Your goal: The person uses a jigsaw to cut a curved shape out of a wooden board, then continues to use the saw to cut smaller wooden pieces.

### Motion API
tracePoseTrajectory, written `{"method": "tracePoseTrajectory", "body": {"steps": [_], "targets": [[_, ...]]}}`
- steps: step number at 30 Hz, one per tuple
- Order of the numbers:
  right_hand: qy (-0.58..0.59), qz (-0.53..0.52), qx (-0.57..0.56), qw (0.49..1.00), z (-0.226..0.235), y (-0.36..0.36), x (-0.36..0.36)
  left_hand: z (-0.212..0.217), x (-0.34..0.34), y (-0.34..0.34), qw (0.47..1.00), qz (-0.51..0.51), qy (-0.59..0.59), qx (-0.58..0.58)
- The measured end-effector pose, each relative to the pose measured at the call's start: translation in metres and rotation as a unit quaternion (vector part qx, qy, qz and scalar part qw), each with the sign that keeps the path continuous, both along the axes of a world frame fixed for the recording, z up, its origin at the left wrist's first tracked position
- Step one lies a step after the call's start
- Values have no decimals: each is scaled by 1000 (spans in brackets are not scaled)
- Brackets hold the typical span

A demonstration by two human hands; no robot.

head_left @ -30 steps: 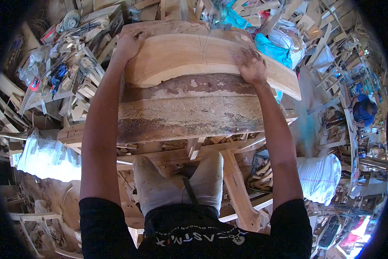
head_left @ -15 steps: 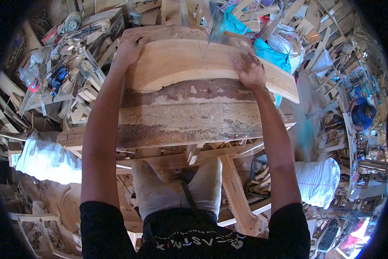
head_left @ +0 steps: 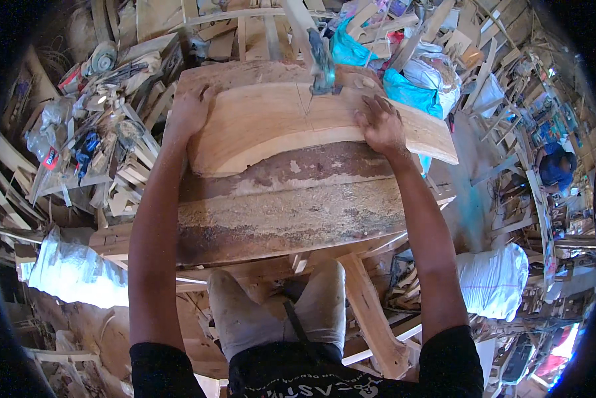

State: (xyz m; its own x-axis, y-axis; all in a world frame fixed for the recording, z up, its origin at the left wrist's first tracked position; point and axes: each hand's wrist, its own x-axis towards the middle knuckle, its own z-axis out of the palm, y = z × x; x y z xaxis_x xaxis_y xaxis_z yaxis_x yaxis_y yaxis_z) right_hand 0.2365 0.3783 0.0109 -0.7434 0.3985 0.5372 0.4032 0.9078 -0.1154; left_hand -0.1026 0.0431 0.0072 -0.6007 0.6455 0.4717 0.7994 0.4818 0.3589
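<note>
A broad, curved wooden board (head_left: 265, 126) with pencil lines on its face lies on a rough, dusty wooden worktop (head_left: 278, 212). My left hand (head_left: 190, 114) is at the board's left end, fingers bent along that edge; its thumb side is partly hidden. My right hand (head_left: 381, 127) lies on top toward the right end, palm down with its fingers apart. Just beyond the board's middle a teal metal machine part (head_left: 323, 69), which looks like a band saw guide, comes down near the pencil lines. I cannot make out a blade clearly.
Scrap wood and a plastic bottle (head_left: 44, 147) are piled at the left. Turquoise sacks (head_left: 411, 93) stand behind the worktop, and a white sack (head_left: 494, 278) at the right. Another person (head_left: 555, 169) in blue is at the far right. A wooden leg (head_left: 374, 318) slants below.
The view has tilted, so the worktop, board and both hands appear lower. The teal machine part, blurred before, now shows sharply. Both hands stay on the board.
</note>
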Motion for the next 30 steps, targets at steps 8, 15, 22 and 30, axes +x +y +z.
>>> {"method": "tracePoseTrajectory", "body": {"steps": [8,15,22,30], "targets": [[-11,-7,2,1000,0,1,-3,3,7,3,994,59,-92,2],[-1,17,27,999,-2,6,-7,-7,-9,0,999,45,-15,12],[21,35,24,999,-2,8,-11,-3,-5,-1,998,18,5,64],[11,17,48,999,-3,10,-14,-10,-14,2,998,49,0,47]]}}
